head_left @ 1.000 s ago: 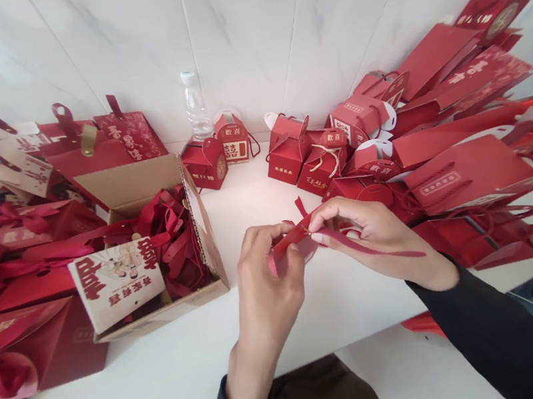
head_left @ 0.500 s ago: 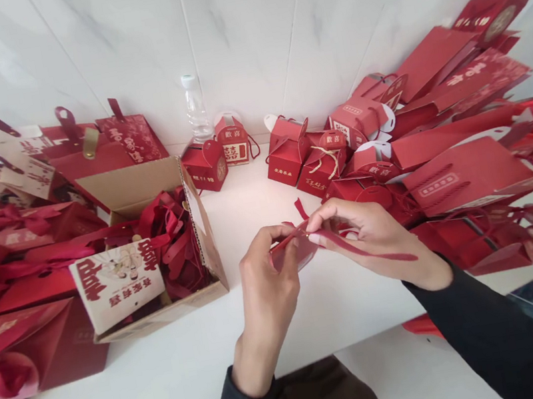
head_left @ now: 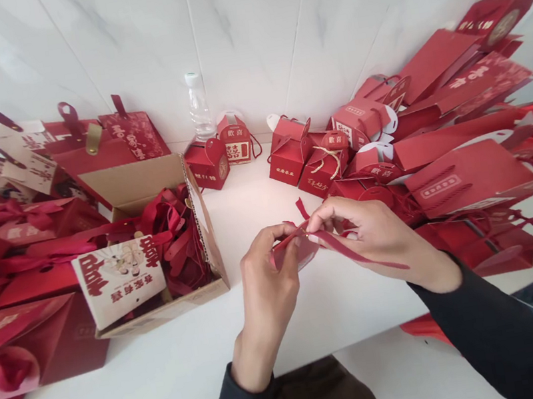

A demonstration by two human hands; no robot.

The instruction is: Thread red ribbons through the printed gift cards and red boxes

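Observation:
Over the white table (head_left: pixel 242 210), my two hands meet around a small red card piece (head_left: pixel 306 255). My left hand (head_left: pixel 269 276) is closed, pinching its edge between thumb and fingers. A narrow red ribbon (head_left: pixel 364 261) runs out from under the fingertips of my right hand (head_left: pixel 372 226), which is closed on it at the card's upper edge. The ribbon's loose tail hangs to the right, and a short red end (head_left: pixel 301 208) sticks up behind the fingers. Part of the card is hidden by my fingers.
An open cardboard box (head_left: pixel 207 236) with red ribbons and a cream printed card (head_left: pixel 122 279) stands left. Red gift boxes crowd the left side; small gift boxes (head_left: pixel 289 152) and red gift bags (head_left: pixel 465 178) fill the right. A clear bottle (head_left: pixel 200 110) stands near the wall.
The ribbon's tail has swung slightly down and left while my hands stay almost in place. Another person's hand at the right edge has left the view.

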